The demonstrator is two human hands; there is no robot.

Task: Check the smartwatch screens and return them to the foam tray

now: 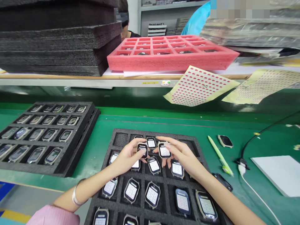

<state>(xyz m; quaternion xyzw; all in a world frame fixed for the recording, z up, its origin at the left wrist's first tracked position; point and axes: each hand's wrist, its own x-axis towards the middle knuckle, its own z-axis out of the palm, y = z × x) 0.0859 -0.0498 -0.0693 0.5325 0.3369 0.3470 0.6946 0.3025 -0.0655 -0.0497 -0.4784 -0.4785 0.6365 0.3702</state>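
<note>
A black foam tray (122, 139) lies in front of me on the green bench, its pockets holding several smartwatch bodies with lit white screens. My left hand (125, 157) is closed on one watch body (142, 149), held above the tray's upper rows. My right hand (181, 154) pinches a second watch body (164, 150) right beside it. Both hands hover over the tray. The tray's top left pocket holds nothing.
A second black tray (77, 150) filled with watch bodies sits at the left. A green pen (220, 156), a loose watch body (225, 141), a cable (248, 150) and a white pad (278, 173) lie at the right. On the shelf behind: a pink foam tray (168, 61), stacked black foam (58, 37), sticker sheets (199, 86).
</note>
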